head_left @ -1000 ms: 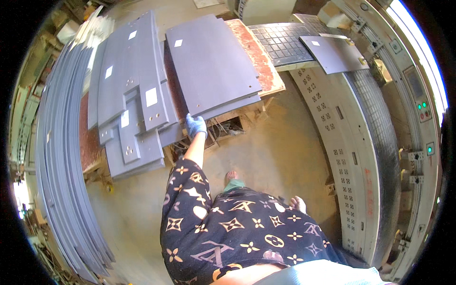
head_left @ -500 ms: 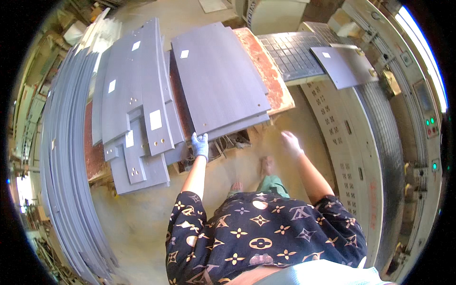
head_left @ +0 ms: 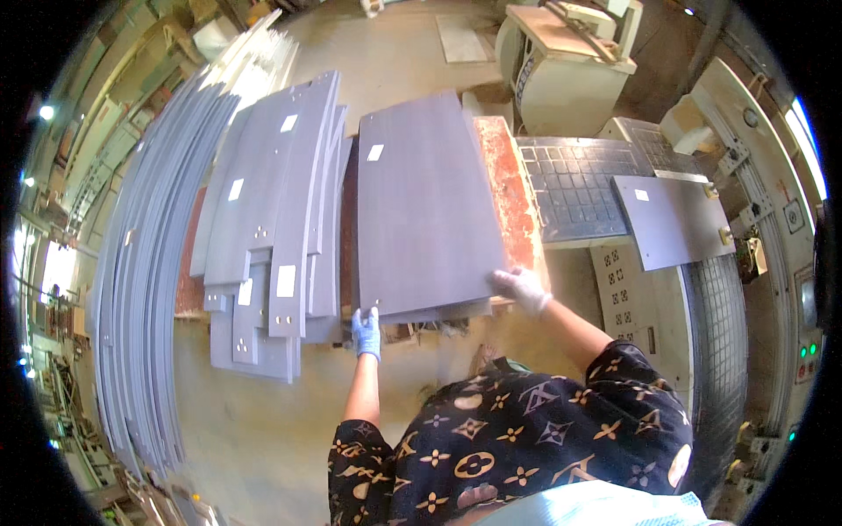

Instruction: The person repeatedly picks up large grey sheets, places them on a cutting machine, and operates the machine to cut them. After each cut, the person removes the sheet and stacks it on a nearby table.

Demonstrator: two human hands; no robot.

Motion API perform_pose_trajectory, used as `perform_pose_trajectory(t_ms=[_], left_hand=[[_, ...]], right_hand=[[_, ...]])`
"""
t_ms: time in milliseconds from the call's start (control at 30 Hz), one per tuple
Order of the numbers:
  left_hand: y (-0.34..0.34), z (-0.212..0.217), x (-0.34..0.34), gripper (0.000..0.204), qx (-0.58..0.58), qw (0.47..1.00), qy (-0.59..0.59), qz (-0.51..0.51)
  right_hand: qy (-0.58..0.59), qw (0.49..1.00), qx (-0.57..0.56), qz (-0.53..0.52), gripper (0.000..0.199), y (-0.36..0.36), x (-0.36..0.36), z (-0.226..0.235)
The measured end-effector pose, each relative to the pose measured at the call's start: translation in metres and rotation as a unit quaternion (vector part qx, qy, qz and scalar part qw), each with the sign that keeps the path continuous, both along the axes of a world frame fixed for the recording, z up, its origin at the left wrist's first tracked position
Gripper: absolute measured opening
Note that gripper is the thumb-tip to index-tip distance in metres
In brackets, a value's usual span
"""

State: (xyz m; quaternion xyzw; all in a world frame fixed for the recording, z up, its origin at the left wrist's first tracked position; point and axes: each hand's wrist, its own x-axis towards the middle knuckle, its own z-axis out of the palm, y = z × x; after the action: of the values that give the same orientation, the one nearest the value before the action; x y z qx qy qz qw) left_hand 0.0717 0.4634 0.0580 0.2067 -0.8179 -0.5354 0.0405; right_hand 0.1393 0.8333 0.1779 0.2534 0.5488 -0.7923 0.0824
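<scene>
A wide grey panel [head_left: 425,210] with a white label lies in front of me, its near edge slightly raised off the panel [head_left: 478,309] under it. My left hand [head_left: 367,335], in a blue glove, is closed on its near left corner, thumb on top beside a small hole. At the near right corner, my right hand [head_left: 524,289] in a pale glove grips the edge; its fingers are slightly blurred. The hidden fingertips seem to be beneath the board.
Left of it lies a stack of narrower grey panels [head_left: 263,202] with labels and holes. Long grey strips [head_left: 140,289] stand further left. A worn red board [head_left: 509,193] supports the panels. To the right, a machine with a black gridded table [head_left: 574,180] holds another grey panel [head_left: 671,223].
My right hand has come from the open air to the panel's near right corner. The panel has shifted slightly over the one below. My view has tilted up.
</scene>
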Motion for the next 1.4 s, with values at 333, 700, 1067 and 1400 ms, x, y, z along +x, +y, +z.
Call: perform_pose_trajectory(t_ms=[333, 700, 1067, 1400], left_hand=[[0.048, -0.002, 0.148, 0.028, 0.134, 0.973, -0.136, -0.131], [0.052, 0.010, 0.133, 0.048, -0.017, 0.942, -0.072, -0.329], [0.247, 0.038, 0.124, 0.056, -0.066, 0.739, 0.027, -0.670], [0.453, -0.068, 0.353, 0.057, -0.138, 0.457, 0.030, -0.878]], right_hand=[[-0.217, 0.971, -0.062, 0.084, 0.055, 0.064, 0.166, -0.046], [-0.091, 0.948, 0.112, -0.285, 0.026, -0.012, 0.214, 0.018], [-0.041, 0.769, 0.176, -0.614, 0.036, -0.033, 0.378, -0.037], [-0.167, 0.622, -0.004, -0.765, 0.050, 0.026, 0.646, -0.157]])
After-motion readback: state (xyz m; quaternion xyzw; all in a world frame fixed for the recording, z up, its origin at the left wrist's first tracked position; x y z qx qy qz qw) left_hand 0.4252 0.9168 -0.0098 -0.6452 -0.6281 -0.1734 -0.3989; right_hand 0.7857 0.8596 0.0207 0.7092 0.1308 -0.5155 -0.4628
